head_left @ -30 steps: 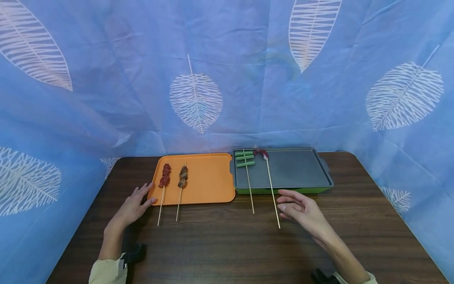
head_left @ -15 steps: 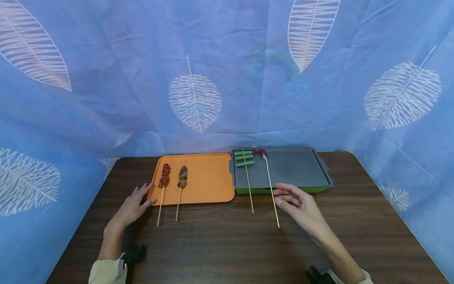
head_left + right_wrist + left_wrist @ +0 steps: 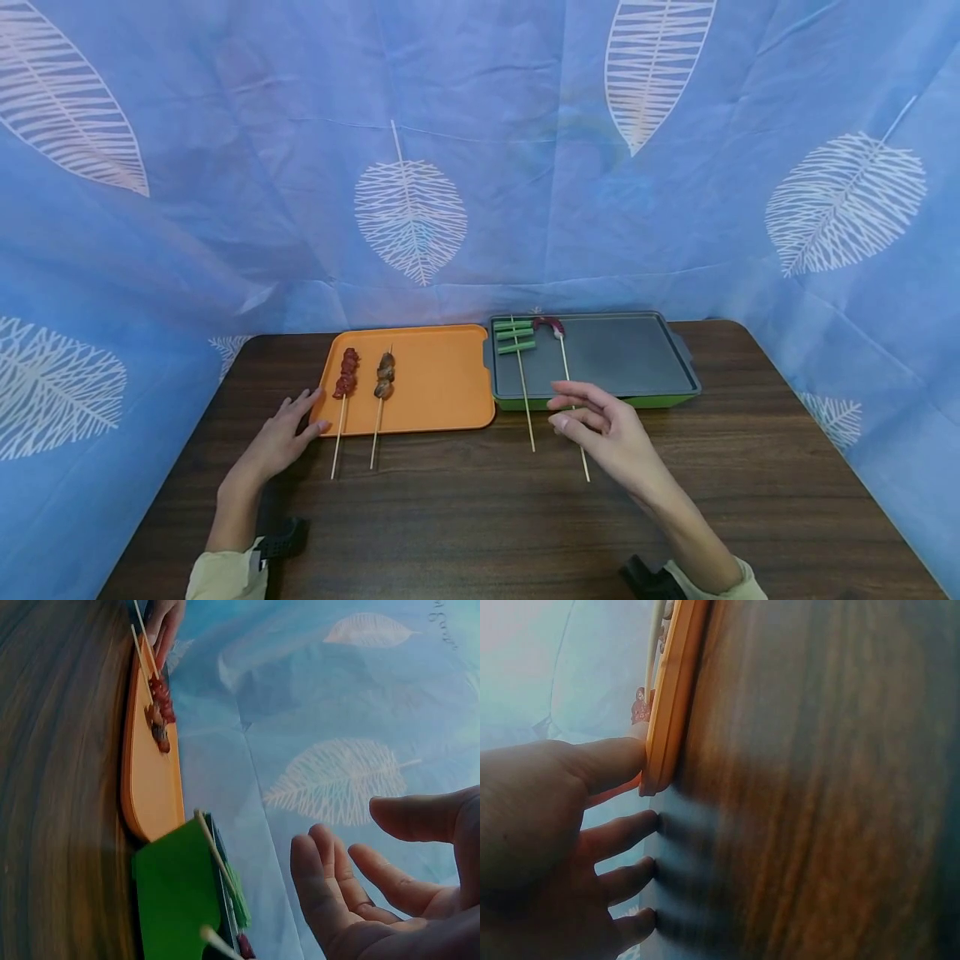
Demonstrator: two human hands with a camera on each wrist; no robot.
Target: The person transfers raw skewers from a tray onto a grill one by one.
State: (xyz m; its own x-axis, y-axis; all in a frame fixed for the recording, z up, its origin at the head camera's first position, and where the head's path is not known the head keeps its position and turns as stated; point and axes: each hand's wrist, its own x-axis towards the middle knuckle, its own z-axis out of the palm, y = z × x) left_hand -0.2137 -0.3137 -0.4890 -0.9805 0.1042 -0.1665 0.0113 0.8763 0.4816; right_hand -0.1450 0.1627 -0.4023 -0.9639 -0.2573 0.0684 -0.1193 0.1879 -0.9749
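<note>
My left hand (image 3: 273, 437) rests at the near left corner of an orange tray (image 3: 442, 383). Its thumb touches the tray's rim in the left wrist view, and several fingertips touch the table beside it. On that tray lie a red meat skewer (image 3: 347, 373) and a skewer of brown chunks (image 3: 385, 375). My right hand (image 3: 611, 429), fingers loosely bent and holding nothing, hovers over the stick of a skewer with a curved dark red piece (image 3: 551, 323), hiding part of the stick. Left of that lies a skewer of green pod-like pieces (image 3: 515, 335).
A grey grill plate (image 3: 615, 358) on a green base (image 3: 660, 402) bears these two right-hand skewers and stands against the orange tray. All the sticks jut over the near edges. Behind the dark wooden table (image 3: 450, 525) hangs a blue leaf-patterned cloth (image 3: 510, 208).
My right hand has moved left, from beside the dark red piece's stick to over it. My left hand stays at the orange tray's corner, and the skewers lie where they were.
</note>
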